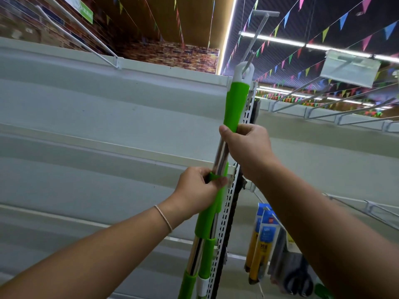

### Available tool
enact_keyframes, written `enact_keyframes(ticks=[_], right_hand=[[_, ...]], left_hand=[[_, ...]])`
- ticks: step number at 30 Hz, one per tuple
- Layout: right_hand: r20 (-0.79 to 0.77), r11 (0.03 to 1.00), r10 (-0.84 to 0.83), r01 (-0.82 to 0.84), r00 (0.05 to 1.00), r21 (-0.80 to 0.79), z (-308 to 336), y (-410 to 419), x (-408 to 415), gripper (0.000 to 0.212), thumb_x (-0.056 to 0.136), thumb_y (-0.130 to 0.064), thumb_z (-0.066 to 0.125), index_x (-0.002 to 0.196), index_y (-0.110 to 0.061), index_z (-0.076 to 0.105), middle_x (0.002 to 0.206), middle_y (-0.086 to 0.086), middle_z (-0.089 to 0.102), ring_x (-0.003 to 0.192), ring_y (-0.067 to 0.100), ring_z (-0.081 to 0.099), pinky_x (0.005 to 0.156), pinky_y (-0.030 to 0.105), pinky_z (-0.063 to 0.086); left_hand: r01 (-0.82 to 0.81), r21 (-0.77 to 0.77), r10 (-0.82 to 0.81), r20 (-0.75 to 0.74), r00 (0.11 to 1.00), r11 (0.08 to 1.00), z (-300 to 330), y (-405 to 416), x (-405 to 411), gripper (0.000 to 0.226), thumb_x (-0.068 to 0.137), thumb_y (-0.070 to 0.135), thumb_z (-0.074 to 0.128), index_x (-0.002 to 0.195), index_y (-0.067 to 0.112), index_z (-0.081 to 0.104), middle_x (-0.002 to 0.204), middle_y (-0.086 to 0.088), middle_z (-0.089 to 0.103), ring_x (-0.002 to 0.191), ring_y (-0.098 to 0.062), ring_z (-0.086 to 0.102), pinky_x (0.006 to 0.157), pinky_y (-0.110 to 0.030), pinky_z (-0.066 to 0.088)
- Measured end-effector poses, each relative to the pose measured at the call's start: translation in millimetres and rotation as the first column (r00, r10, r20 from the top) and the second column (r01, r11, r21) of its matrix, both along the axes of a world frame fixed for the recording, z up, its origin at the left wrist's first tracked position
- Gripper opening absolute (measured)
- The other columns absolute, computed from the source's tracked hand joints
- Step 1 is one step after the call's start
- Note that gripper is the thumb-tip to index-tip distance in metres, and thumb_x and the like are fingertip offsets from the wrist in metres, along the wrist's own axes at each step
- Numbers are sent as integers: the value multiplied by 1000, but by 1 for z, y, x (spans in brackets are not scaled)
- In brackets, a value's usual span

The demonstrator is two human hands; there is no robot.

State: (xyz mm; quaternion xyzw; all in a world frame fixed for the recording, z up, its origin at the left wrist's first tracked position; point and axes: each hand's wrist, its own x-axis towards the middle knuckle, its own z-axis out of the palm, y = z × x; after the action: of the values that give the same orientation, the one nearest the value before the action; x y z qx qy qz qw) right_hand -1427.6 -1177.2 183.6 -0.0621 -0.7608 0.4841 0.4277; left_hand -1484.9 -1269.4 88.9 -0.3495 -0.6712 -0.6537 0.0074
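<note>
Head view, tilted up along a shop shelf: a green-handled pole (236,102) stands nearly upright in front of the perforated shelf upright (229,212), leaning slightly to the right at its top. Its white hanging loop (244,71) sits at the very top, and the rod of a metal hook (258,37) that juts out from above passes through the loop's eye. The right hand (248,147) is wrapped around the pole where the upper green grip meets the chrome tube, thumb on the near side and fingers curled behind. Lower down, the left hand (200,188) grips the green sleeve (212,210) on the shaft, thumb pressed across its front and fingers closed around it; a thin band (164,219) circles that wrist. Pale grey back panels (108,117) fill the left side. Blue and yellow packaged goods (263,240) hang to the lower right of the pole, near the right forearm. Strings of coloured pennants (323,33) cross the dark ceiling, and a clear label holder (349,69) hangs on another hook at the upper right.
</note>
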Motion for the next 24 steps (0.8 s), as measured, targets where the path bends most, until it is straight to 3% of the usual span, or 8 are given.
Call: enact_keyframes(ticks=[3,7,12,18,24], right_hand=[[-4,1000,-14,14,1000,-1,2,9,-12,14,87,-29,73,86,-16,69,71,-1,66,53,7,58,48,24,48],[39,995,-101,101,994,2,5,20,-30,40,82,-36,76,112,-15,62,95,4,70,82,19,69,72,36,58],[85,989,-148,147,985,14,7,26,-45,47,82,-39,76,119,-15,59,109,7,68,100,25,67,90,46,55],[88,989,-149,149,985,12,7,33,-52,45,82,-36,76,119,-16,59,107,8,69,93,24,69,84,47,58],[104,988,-154,155,982,4,8,32,-51,49,81,-36,78,120,-14,59,112,11,68,99,27,68,87,47,57]], left_hand=[[-10,-16,11,22,1000,1000,2,8,-9,14,86,27,71,92,14,72,87,-9,73,88,-29,69,82,-44,57],[-40,-52,42,32,999,998,6,20,-22,14,87,28,68,92,16,73,88,-6,73,88,-27,68,86,-45,56],[-66,-73,68,30,997,995,8,33,-34,20,88,31,67,91,12,72,89,-8,72,87,-26,68,85,-46,56],[-65,-81,66,14,998,995,7,42,-42,22,87,33,68,92,12,71,90,-8,72,88,-26,67,86,-46,55],[-59,-79,61,28,998,995,6,41,-40,23,88,37,67,95,15,71,92,-3,72,89,-24,67,88,-45,54]])
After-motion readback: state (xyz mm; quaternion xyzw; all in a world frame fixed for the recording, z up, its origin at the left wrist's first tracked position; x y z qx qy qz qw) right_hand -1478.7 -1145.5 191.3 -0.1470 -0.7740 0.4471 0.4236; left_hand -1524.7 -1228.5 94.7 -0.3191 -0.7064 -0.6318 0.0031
